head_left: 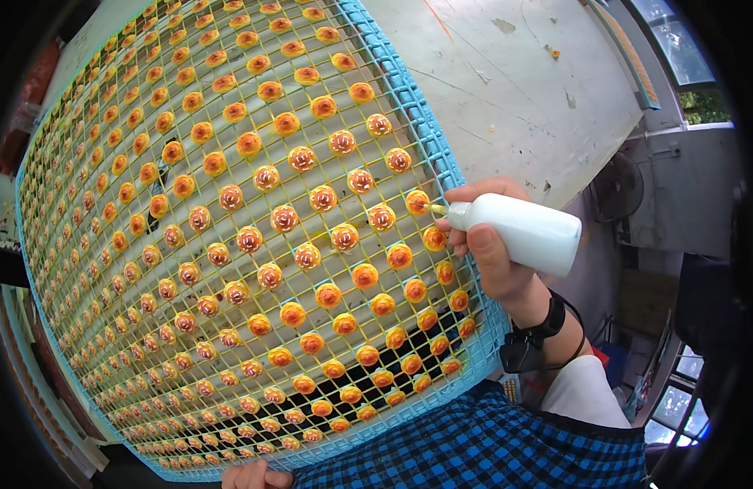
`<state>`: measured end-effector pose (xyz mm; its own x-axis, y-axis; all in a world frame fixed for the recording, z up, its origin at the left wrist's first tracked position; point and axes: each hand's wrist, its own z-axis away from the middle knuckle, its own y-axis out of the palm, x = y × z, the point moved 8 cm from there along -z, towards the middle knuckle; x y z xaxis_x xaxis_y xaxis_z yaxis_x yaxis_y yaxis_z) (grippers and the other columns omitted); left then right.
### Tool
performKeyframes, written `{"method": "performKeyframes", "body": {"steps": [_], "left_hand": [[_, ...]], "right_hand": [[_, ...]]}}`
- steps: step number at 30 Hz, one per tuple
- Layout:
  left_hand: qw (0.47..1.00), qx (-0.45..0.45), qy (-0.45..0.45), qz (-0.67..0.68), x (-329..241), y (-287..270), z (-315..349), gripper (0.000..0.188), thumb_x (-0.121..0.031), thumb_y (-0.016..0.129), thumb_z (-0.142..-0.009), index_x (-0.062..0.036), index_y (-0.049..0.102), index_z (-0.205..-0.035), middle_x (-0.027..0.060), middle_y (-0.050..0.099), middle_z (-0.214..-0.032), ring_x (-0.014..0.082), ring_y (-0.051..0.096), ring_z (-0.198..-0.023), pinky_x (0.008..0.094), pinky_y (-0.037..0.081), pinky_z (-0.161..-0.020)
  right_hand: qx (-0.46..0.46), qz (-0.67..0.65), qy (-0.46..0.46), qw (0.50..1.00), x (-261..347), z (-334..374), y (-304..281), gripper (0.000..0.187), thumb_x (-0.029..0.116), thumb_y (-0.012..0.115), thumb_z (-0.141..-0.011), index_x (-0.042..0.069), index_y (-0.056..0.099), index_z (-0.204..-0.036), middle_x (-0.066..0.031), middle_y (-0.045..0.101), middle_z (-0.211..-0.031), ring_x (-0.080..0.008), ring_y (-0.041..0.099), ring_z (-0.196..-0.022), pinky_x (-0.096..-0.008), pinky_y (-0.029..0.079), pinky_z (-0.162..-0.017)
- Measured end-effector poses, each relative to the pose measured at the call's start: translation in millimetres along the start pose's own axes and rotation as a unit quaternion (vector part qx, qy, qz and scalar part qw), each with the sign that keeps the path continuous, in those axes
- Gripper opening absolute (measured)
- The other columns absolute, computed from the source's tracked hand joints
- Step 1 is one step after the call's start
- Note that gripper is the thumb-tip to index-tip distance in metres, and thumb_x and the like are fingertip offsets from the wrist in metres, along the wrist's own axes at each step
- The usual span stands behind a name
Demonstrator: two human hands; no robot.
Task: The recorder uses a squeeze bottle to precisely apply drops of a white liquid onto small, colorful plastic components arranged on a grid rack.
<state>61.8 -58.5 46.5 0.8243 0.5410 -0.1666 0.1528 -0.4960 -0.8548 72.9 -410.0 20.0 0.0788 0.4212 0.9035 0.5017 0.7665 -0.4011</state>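
In my right hand [500, 244] is a white squeeze bottle [527, 232], tilted so that its narrow yellowish nozzle [434, 209] points left. The nozzle tip is at an orange, flower-shaped piece [416, 201] near the right rim and appears to touch it. Many such pieces sit in rows on a yellow grid rack [323, 481] with a light blue woven frame [421, 122]. Several carry white marks, such as one rosette [323, 198]; others, such as this one [364, 275], are plain orange. At the near rim, my left hand [256, 475] has its fingers curled on the frame, partly cut off below.
Beneath and beyond the rack lies a pale, scratched table [507, 90] with stains. My lap is covered by blue-and-black checked cloth [442, 444]. A dark fan [617, 186] stands at the right, near windows [674, 45].
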Motion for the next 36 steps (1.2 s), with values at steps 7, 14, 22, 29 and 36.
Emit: {"method": "performKeyframes", "body": {"steps": [7,14,22,29,36], "left_hand": [[0.999,0.037,0.013,0.001,0.3,0.2,0.3,0.022,-0.018,0.042,-0.087,-0.0001,0.053,-0.084,0.0063,0.051,-0.074,0.0169,0.044,-0.061,0.0275,0.039,-0.054],[1.0,-0.014,0.004,-0.008,1.6,-1.1,4.5,0.023,-0.021,0.044,-0.087,-0.0004,0.054,-0.083,0.0065,0.052,-0.071,0.0176,0.046,-0.059,0.028,0.04,-0.055],[0.998,-0.058,-0.031,-0.018,1.5,-3.9,6.0,0.021,-0.02,0.047,-0.085,-0.0019,0.055,-0.079,0.0058,0.052,-0.068,0.0175,0.046,-0.059,0.0284,0.04,-0.055],[0.995,-0.084,-0.052,-0.024,0.2,-5.5,10.1,0.019,-0.02,0.049,-0.083,-0.0031,0.056,-0.076,0.0053,0.053,-0.066,0.0174,0.047,-0.059,0.0288,0.04,-0.055],[0.99,-0.107,-0.082,-0.029,1.8,-5.4,15.9,0.018,-0.02,0.052,-0.081,-0.0044,0.057,-0.073,0.0047,0.053,-0.063,0.0173,0.047,-0.058,0.0292,0.04,-0.055]], "right_hand": [[-0.001,-0.029,0.001,1.0,-0.2,-0.5,1.3,0.034,0.029,0.054,-0.081,-0.002,0.049,-0.095,-0.0077,0.056,-0.076,-0.0084,0.05,-0.062,-0.0203,0.041,-0.057],[0.008,-0.012,-0.012,1.0,2.1,-0.6,1.8,0.041,0.035,0.051,-0.083,-0.003,0.046,-0.098,-0.007,0.057,-0.073,-0.0048,0.048,-0.058,-0.0177,0.041,-0.054],[-0.016,-0.08,0.016,0.997,-0.2,1.4,-1.7,0.02,0.017,0.06,-0.078,-0.001,0.056,-0.085,-0.009,0.055,-0.08,-0.0143,0.053,-0.068,-0.0239,0.042,-0.06],[-0.037,-0.062,-0.011,0.997,3.0,2.4,-6.8,0.016,0.015,0.058,-0.078,-0.001,0.057,-0.079,-0.011,0.056,-0.08,-0.0161,0.054,-0.066,-0.025,0.043,-0.058],[-0.031,-0.058,0.001,0.998,3.2,1.4,-4.9,0.019,0.018,0.058,-0.079,-0.001,0.056,-0.082,-0.0091,0.056,-0.077,-0.0133,0.054,-0.064,-0.0233,0.042,-0.057]]}}
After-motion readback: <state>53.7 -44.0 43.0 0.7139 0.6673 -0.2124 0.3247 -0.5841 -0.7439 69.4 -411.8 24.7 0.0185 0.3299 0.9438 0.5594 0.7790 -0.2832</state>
